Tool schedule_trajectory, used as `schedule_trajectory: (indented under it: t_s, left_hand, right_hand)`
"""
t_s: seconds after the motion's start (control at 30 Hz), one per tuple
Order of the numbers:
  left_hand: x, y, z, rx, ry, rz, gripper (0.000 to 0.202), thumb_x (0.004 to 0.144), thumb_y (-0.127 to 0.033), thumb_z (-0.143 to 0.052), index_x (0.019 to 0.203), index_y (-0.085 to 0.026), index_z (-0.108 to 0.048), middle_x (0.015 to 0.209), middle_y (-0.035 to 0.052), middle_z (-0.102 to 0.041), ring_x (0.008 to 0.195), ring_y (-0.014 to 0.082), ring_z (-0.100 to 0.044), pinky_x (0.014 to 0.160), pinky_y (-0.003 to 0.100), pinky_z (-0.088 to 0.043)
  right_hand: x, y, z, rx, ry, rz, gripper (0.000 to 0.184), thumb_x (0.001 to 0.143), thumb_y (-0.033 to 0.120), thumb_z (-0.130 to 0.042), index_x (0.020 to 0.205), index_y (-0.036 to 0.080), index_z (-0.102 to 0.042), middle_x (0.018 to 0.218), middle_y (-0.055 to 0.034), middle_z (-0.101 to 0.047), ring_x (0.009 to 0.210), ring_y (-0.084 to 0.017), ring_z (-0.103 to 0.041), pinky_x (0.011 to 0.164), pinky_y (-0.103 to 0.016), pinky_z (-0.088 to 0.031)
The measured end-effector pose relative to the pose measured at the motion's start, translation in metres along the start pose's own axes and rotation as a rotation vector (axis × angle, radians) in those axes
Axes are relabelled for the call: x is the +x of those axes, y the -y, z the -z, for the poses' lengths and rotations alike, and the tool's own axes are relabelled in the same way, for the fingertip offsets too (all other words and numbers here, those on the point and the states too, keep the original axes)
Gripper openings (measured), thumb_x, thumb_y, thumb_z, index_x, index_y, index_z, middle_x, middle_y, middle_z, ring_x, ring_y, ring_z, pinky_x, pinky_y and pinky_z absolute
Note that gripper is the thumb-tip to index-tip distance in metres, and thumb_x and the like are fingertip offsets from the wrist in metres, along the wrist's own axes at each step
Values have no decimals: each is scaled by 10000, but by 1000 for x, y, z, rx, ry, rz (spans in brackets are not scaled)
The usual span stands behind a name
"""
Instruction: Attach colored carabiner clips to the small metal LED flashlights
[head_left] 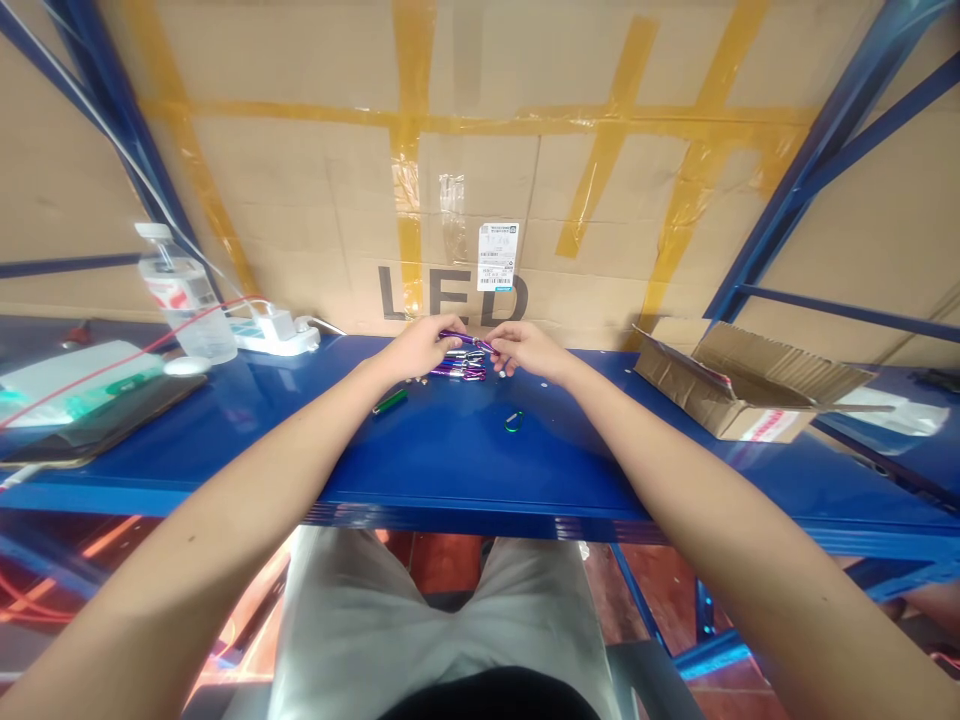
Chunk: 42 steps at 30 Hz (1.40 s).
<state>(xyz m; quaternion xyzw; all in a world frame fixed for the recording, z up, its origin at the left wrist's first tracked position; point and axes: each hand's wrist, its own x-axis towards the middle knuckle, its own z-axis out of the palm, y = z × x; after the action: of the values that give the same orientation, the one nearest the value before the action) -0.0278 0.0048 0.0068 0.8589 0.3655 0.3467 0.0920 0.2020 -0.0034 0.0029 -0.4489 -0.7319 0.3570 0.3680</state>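
My left hand (422, 347) is closed around the left part of a slim purple metal tube (469, 340), held just over the far side of the blue table. My right hand (523, 349) pinches the tube's right end; any small part between those fingertips is too small to make out. Right beneath lies a pile of similar purple and silver tubes (463, 372). A green tube (390, 402) rests nearer to me on the left, close to my left forearm. Below my right hand, a small green carabiner (514, 422) lies on the table.
An open cardboard box (750, 385) sits on the right of the blue table (480, 460). At left are a plastic bottle (187, 300), a white power strip (281, 338) and a dark folder (97, 425) under a plastic bag. A large carton (315, 200) stands behind.
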Motion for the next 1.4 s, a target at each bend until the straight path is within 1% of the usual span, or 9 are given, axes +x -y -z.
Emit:
schedule_trajectory:
  t_s: [0.2, 0.33, 0.57, 0.8, 1.0, 1.07, 1.2, 1.3, 1.4]
  left_hand:
    - [1, -3, 6, -197, -58, 64, 150, 854, -277, -678, 949, -173, -729, 995, 67, -750, 949, 217, -680, 883, 373, -511]
    - [2, -6, 9, -315, -117, 130, 150, 779, -266, -757, 889, -165, -737, 949, 71, -750, 874, 194, -685, 834, 354, -534]
    - [1, -6, 17, -400, -62, 276, 152, 764, -254, -788, 878, -176, -725, 791, 46, -720, 715, 153, -646, 664, 302, -511]
    - [0, 2, 16, -414, 70, 302, 138, 727, -150, -740, 834, -186, -659, 733, 30, -670, 657, 149, -618, 636, 323, -499]
    - [-1, 8, 14, -363, 153, 281, 174, 706, -165, -742, 821, -199, -616, 720, 22, -658, 623, 158, -609, 642, 350, -494]
    - [0, 8, 13, -353, 141, 243, 178, 707, -197, -753, 832, -197, -626, 770, 25, -663, 644, 155, -609, 647, 343, -491]
    - [0, 4, 9, -354, 89, 149, 187, 714, -244, -757, 866, -191, -662, 880, 35, -689, 758, 164, -634, 693, 326, -504]
    - [1, -3, 5, -373, 90, 110, 197, 695, -219, -764, 878, -186, -699, 896, 35, -716, 816, 173, -655, 748, 328, -522]
    - [1, -10, 1, -401, 124, 82, 194, 707, -225, -768, 894, -183, -743, 884, 42, -735, 800, 177, -663, 761, 342, -532]
  right_hand:
    - [6, -15, 14, -393, -217, -8, 116, 901, 109, -573, 932, 157, -674, 900, -71, -738, 811, -175, -666, 709, -268, -497]
    - [3, -16, 17, -588, -83, -51, 112, 855, 117, -621, 900, 164, -711, 978, -83, -766, 807, -187, -671, 681, -265, -489]
    - [-3, -6, 13, -642, 258, -172, 61, 845, 233, -715, 840, 177, -693, 729, -49, -707, 635, -164, -644, 533, -254, -467]
    - [-5, -4, 10, -683, 212, -184, 169, 730, 115, -802, 716, 176, -645, 672, -35, -682, 525, -137, -601, 484, -256, -459]
    - [-11, 3, 19, -480, 460, -247, 183, 744, 234, -824, 656, 173, -676, 641, -56, -678, 520, -151, -614, 501, -284, -517]
    - [-11, 4, 14, -476, 415, -192, 172, 771, 282, -806, 715, 173, -684, 649, -51, -681, 544, -153, -614, 511, -276, -499]
    - [-7, 3, -5, -386, 32, 85, 257, 755, 296, -818, 937, 169, -689, 896, -66, -741, 778, -184, -666, 677, -289, -516]
    - [-6, 5, -17, -260, 53, 203, 289, 808, 285, -765, 1051, 148, -690, 1047, -84, -746, 914, -202, -676, 806, -324, -524]
    - [-8, 9, -21, -136, 131, 232, 178, 881, 263, -681, 1008, 138, -691, 953, -67, -751, 851, -187, -672, 777, -311, -514]
